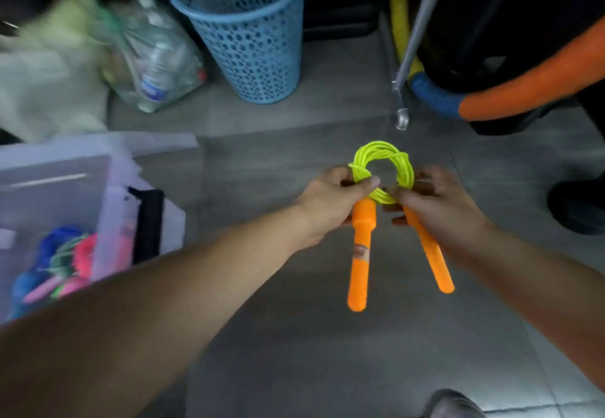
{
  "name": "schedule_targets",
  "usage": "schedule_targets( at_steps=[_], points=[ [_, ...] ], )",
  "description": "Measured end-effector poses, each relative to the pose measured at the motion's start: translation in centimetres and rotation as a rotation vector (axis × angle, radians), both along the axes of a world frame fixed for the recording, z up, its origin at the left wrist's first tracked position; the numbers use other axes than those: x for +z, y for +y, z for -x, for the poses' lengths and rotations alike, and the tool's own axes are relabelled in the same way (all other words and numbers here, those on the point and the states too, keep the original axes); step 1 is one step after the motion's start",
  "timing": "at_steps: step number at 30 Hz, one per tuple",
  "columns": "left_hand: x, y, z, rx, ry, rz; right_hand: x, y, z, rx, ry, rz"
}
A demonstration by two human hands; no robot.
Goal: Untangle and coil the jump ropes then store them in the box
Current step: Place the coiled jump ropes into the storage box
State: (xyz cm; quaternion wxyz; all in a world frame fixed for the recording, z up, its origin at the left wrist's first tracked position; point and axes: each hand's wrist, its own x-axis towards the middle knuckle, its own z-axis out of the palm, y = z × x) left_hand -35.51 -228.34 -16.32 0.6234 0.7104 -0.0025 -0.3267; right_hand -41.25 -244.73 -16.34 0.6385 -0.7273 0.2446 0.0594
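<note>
Yellow-green jump rope (381,148), wound into a tight ring, is held above the floor between both hands.
Left hand (327,201) curls round the ring's left side and one orange handle (359,254); right hand (438,208) pinches the right side by the other handle (432,260), probably so the turns cannot spring loose. Both handles point back toward the person, slightly splayed. The box (113,211) sits well apart, left.
</note>
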Motion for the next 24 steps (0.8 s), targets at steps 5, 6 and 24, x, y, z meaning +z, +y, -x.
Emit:
schedule_targets(
  at_steps=[5, 6, 24],
  points=[
    [11.6, 16.2, -1.0, -0.066, -0.248, -0.094, 8.7, 14.8, -1.7, 0.149, -0.214, -0.097],
    [13.3, 19.7, -0.9, -0.030, -0.287, -0.122, 10.1, 18.2, -2.1, 0.169, -0.235, -0.142],
    [-1.0, 58.0, -2.8, 0.429, -0.046, -0.849, -2.2, 58.5, -8.1, 0.563, 0.016, 0.049]
  ],
)
